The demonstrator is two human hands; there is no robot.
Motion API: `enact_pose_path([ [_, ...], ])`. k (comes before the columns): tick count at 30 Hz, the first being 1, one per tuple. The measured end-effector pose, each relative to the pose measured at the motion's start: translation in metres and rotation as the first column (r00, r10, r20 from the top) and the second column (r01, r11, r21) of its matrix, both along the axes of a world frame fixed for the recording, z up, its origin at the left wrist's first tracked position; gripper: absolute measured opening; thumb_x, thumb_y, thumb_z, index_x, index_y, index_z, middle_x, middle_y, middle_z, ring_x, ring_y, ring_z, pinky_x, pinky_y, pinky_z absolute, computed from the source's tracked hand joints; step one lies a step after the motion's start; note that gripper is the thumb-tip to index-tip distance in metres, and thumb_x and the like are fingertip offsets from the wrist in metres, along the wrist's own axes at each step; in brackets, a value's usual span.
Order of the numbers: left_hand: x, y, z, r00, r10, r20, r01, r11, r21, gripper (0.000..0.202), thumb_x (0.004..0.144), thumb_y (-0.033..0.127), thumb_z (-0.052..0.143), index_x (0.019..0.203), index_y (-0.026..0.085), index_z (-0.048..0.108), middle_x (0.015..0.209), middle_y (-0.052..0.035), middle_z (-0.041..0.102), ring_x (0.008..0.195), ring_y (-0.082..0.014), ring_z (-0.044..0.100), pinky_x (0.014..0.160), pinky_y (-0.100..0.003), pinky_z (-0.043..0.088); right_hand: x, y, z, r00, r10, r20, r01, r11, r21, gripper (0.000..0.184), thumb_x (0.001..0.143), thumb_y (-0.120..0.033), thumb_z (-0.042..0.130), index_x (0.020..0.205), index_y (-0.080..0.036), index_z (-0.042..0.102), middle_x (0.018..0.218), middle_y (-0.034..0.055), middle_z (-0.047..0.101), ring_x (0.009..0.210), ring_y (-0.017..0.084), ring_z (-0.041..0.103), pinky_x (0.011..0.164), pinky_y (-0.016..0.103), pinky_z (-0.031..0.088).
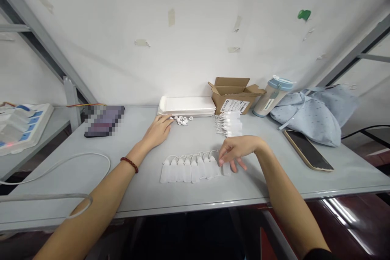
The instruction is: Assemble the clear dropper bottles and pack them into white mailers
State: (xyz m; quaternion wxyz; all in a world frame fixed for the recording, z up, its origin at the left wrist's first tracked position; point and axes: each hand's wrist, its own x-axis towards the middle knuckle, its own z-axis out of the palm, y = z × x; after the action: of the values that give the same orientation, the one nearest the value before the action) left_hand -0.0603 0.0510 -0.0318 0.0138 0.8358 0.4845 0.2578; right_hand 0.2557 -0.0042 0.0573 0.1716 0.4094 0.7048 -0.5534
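A row of several small translucent plastic bottles (pixel 190 167) lies side by side on the grey table (pixel 128 187). My right hand (pixel 236 150) hovers at the row's right end, fingers curled down and touching the last bottle (pixel 226 168). My left hand (pixel 158 130), with a red bead bracelet on the wrist, reaches far forward and lies flat, fingertips beside a cluster of small white caps (pixel 182 120). A loose pile of more bottles (pixel 229 125) lies behind my right hand.
A stack of white trays (pixel 186 105) and an open cardboard box (pixel 233 94) stand by the wall. A tumbler (pixel 272 95), blue cloth bag (pixel 310 113) and phone (pixel 307 149) lie right. A dark device (pixel 103 121), power strip (pixel 21 126) and white cable (pixel 61 164) lie left.
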Motion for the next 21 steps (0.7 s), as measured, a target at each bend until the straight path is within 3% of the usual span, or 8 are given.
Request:
enact_pose_path([
  [4,0.003,-0.002,0.001,0.999,-0.015,0.037,0.015,1.0,-0.002,0.036,0.085,0.018,0.038,0.112,0.018,0.062,0.125,-0.0094,0.055,0.112,-0.026,0.05,0.099,-0.047,0.041,0.001,0.0,0.0,1.0,-0.021,-0.018,0.02,1.0,-0.008,0.035,0.074,-0.049,0.065,0.086,-0.016,0.069,0.056,0.0002,0.066,0.046,0.014,0.063,0.055,0.025,0.049],
  [8,0.006,-0.003,0.002,0.994,0.004,0.113,-0.004,1.0,0.0,0.034,0.083,0.018,0.039,0.107,0.017,0.064,0.113,-0.0103,0.057,0.105,-0.0242,0.054,0.094,-0.042,0.044,0.007,0.003,0.003,0.981,-0.072,-0.179,0.102,0.981,0.166,0.033,0.078,-0.047,0.062,0.085,-0.016,0.068,0.066,0.0018,0.067,0.055,0.015,0.065,0.062,0.026,0.049],
  [11,0.008,-0.004,0.001,0.987,0.053,0.149,-0.051,0.999,-0.02,0.033,0.084,0.02,0.039,0.104,0.016,0.065,0.103,-0.0103,0.058,0.097,-0.0234,0.056,0.089,-0.039,0.047,0.007,0.004,0.004,0.928,-0.103,-0.359,0.215,0.933,0.289,0.03,0.082,-0.045,0.058,0.086,-0.016,0.067,0.076,0.0035,0.068,0.066,0.015,0.065,0.064,0.026,0.048],
  [14,0.008,-0.003,0.001,0.981,0.125,0.149,-0.119,0.992,-0.051,0.032,0.082,0.021,0.04,0.101,0.016,0.066,0.099,-0.0094,0.059,0.089,-0.0224,0.058,0.084,-0.037,0.048,0.0,0.005,-0.001,0.859,-0.159,-0.487,0.344,0.883,0.32,0.025,0.082,-0.04,0.058,0.089,-0.018,0.064,0.076,0.0031,0.067,0.07,0.015,0.063,0.064,0.027,0.047],
  [21,0.003,-0.004,0.004,0.969,0.239,0.065,-0.233,0.969,-0.083,0.028,0.078,0.017,0.044,0.092,0.017,0.068,0.092,-0.0096,0.065,0.09,-0.0258,0.06,0.085,-0.039,0.048,-0.027,0.009,-0.029,0.776,-0.153,-0.612,0.508,0.727,0.463,0.012,0.078,-0.029,0.061,0.076,-0.018,0.06,0.08,0.0023,0.064,0.073,0.015,0.058,0.07,0.028,0.044],
])
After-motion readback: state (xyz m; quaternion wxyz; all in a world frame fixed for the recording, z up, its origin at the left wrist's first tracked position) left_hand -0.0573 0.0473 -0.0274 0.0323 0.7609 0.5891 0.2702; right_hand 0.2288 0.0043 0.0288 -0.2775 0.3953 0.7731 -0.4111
